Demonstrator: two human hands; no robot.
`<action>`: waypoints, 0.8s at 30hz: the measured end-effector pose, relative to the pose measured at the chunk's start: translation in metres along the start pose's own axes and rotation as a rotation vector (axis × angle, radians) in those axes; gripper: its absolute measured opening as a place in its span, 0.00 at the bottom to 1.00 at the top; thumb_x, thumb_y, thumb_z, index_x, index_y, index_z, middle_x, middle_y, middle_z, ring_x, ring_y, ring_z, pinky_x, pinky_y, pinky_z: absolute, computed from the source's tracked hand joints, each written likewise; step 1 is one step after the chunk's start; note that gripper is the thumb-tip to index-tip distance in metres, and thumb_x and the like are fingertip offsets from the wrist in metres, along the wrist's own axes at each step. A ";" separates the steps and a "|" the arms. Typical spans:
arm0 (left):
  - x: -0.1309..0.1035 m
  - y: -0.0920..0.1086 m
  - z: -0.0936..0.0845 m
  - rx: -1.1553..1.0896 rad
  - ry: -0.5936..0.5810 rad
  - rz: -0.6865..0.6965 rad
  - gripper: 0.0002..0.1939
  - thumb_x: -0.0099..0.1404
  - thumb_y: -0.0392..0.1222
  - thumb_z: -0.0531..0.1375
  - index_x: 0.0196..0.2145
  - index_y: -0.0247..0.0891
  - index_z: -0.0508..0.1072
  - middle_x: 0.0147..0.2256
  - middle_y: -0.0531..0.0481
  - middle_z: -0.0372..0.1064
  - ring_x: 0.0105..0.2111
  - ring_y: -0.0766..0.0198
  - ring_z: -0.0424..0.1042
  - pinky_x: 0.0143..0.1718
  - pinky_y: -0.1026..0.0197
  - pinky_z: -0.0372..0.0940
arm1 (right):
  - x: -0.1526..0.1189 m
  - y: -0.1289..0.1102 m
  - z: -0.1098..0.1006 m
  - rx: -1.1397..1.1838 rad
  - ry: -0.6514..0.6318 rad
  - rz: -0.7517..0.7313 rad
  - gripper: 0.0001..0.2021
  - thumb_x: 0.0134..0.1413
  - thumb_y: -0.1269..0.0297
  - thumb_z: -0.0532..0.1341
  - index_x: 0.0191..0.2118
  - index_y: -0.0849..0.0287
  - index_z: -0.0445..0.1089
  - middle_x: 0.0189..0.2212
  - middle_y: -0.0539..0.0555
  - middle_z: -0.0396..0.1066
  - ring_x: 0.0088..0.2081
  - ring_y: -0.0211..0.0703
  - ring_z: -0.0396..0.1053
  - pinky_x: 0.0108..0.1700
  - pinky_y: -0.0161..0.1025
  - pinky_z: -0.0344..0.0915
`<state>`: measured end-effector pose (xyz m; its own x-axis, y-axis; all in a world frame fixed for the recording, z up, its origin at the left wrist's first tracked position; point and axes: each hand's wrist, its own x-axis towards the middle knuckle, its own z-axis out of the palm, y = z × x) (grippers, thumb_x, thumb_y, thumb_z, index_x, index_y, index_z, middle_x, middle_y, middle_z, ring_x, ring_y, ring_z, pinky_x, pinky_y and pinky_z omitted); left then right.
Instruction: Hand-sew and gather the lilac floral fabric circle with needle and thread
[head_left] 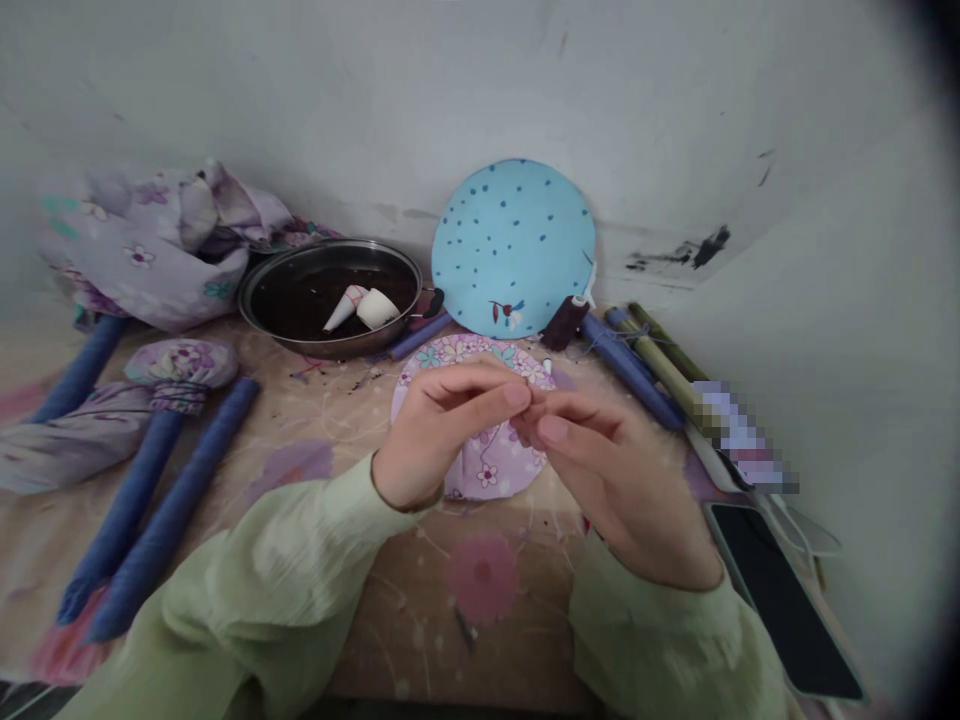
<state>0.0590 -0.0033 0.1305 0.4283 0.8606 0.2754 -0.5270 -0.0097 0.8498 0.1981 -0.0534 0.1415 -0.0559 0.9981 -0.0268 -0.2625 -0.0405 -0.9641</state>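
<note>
My left hand and my right hand meet at the fingertips over a round floral cloth piece on the table. Each hand is closed in a pinch, thumb against fingers. Whatever lies between the fingertips is too small or hidden to make out. Behind them a light blue round piece with dark dots leans on the wall. A dark spool of thread stands by its lower right edge.
A metal pan holds white spools. Blue wrapped sticks and floral cloth bundles lie at left. At right are a blue roll, greenish sticks and a phone on the patterned table.
</note>
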 end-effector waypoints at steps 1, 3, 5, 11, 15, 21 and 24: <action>0.000 0.000 0.000 0.003 -0.009 0.002 0.03 0.57 0.39 0.64 0.27 0.42 0.79 0.26 0.53 0.70 0.28 0.71 0.66 0.32 0.67 0.63 | 0.000 0.000 0.001 0.019 0.008 0.011 0.04 0.43 0.61 0.69 0.28 0.53 0.76 0.27 0.48 0.71 0.31 0.36 0.66 0.32 0.34 0.65; -0.001 0.000 0.001 0.018 -0.017 -0.001 0.04 0.58 0.40 0.64 0.28 0.42 0.79 0.25 0.53 0.69 0.27 0.70 0.66 0.31 0.66 0.64 | 0.001 -0.001 0.003 0.046 0.008 0.029 0.04 0.41 0.62 0.69 0.26 0.53 0.76 0.26 0.47 0.71 0.30 0.35 0.65 0.32 0.33 0.65; -0.001 0.000 0.002 0.040 -0.017 -0.008 0.04 0.58 0.40 0.64 0.27 0.41 0.79 0.24 0.53 0.68 0.27 0.70 0.66 0.30 0.66 0.64 | 0.001 -0.001 0.004 0.054 0.004 0.039 0.04 0.40 0.62 0.70 0.26 0.53 0.76 0.25 0.47 0.71 0.29 0.34 0.65 0.31 0.33 0.65; -0.001 0.001 0.003 0.004 -0.031 -0.045 0.05 0.57 0.40 0.64 0.26 0.39 0.78 0.24 0.53 0.66 0.27 0.71 0.65 0.30 0.67 0.62 | 0.002 -0.002 0.006 0.048 0.008 0.037 0.04 0.40 0.63 0.70 0.26 0.53 0.76 0.24 0.47 0.69 0.28 0.34 0.64 0.29 0.32 0.64; 0.000 0.002 0.004 -0.035 -0.005 -0.091 0.06 0.55 0.42 0.65 0.24 0.39 0.78 0.23 0.53 0.67 0.26 0.71 0.64 0.30 0.67 0.61 | 0.001 -0.002 0.005 0.008 -0.001 0.012 0.04 0.41 0.63 0.69 0.25 0.54 0.74 0.23 0.47 0.68 0.27 0.34 0.63 0.28 0.32 0.64; 0.001 0.004 0.004 -0.099 0.021 -0.140 0.05 0.52 0.42 0.67 0.23 0.38 0.78 0.22 0.54 0.67 0.25 0.73 0.61 0.27 0.68 0.57 | 0.001 -0.006 -0.002 -0.252 0.067 -0.204 0.06 0.50 0.63 0.65 0.37 0.51 0.74 0.30 0.48 0.71 0.34 0.37 0.67 0.35 0.35 0.67; 0.002 0.006 0.004 -0.110 0.020 -0.169 0.06 0.52 0.42 0.67 0.23 0.37 0.79 0.22 0.54 0.68 0.24 0.73 0.60 0.26 0.68 0.56 | 0.000 -0.010 -0.004 -0.399 0.045 -0.328 0.15 0.51 0.67 0.64 0.46 0.49 0.71 0.41 0.49 0.72 0.43 0.39 0.69 0.47 0.40 0.66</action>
<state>0.0593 -0.0040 0.1377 0.5034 0.8553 0.1225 -0.5262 0.1909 0.8287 0.2046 -0.0527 0.1502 0.0118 0.9567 0.2909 0.1291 0.2870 -0.9492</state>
